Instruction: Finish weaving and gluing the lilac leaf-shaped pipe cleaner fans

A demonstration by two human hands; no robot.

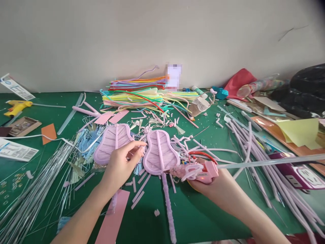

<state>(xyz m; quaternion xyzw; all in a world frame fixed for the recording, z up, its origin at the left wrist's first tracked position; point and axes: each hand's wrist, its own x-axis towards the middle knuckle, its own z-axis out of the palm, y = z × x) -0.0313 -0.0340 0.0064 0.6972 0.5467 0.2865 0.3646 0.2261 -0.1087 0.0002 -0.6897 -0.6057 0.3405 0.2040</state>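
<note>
- Left hand [125, 164]: thumb and forefinger drawn close together at the left edge of the right fan; whether they pinch something small, I cannot tell.
- Right hand [215, 184]: fingers wrapped around the pink glue gun [210, 172], a clear glue stick [269, 161] jutting from its back toward the right.
- The gun's nozzle points left, at the foot of the right fan, where its handle begins; whether it touches is unclear.
- Right fan [159, 152]: lilac, flat on the table between the hands, with a fuzzy rim and a raised middle rib; its handle [168, 206] runs toward the near edge.
- Left fan [110, 140]: similar, lying behind the left hand, which hides part of it.
- Pink card [114, 217]: under the left fan's handle, beside the left forearm.
- Lilac offcuts [138, 195]: strewn around the right fan.
- Blue tassels [87, 140]: left of the left fan, with silver wires [38, 189] fanned out nearer the person.
- Lilac stems [254, 152]: a loose bunch right of the right hand, near a purple box [302, 173].
- Coloured stems [134, 97]: stacked at the back, near the wall.
- Yellow glue gun [17, 107]: far left, on the green table [203, 217].
- Black bag [309, 89]: far right.
</note>
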